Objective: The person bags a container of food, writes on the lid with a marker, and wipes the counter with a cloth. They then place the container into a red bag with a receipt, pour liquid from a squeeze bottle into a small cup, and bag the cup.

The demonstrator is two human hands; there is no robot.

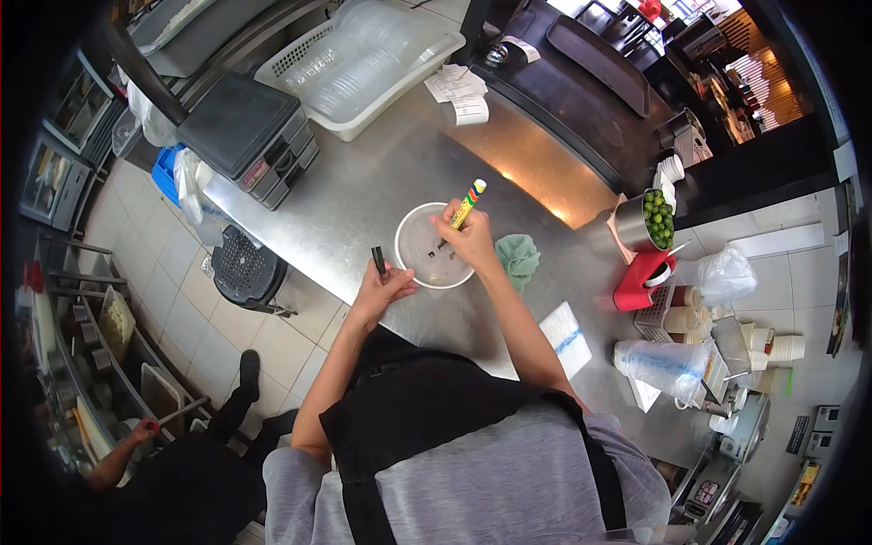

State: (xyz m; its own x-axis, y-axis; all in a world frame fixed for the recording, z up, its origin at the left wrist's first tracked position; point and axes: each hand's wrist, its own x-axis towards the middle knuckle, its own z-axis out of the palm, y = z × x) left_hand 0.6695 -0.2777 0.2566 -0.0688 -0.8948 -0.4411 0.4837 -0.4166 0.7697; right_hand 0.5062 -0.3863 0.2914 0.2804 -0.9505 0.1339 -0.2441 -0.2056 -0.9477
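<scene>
A round container with a translucent lid [418, 238] and white rim stands on the steel counter, with small dark marks on top. My right hand [468, 241] grips a yellow marker [469, 202] over the lid, its coloured end pointing up; the tip is mostly hidden by my fingers. At the near left of the container, my left hand [386, 292] pinches a black marker cap [378, 261], and its fingertips reach the rim. A crumpled green cloth or bag [517, 260] lies just right of my right wrist.
Stacked clear lids fill a white basket [350, 127] at the back, beside a dark drawer box [241, 123]. Paper slips [459, 91] lie nearby. To the right are a pot of limes [640, 222] and a white packet [565, 341]. Another person [182, 490] works at lower left.
</scene>
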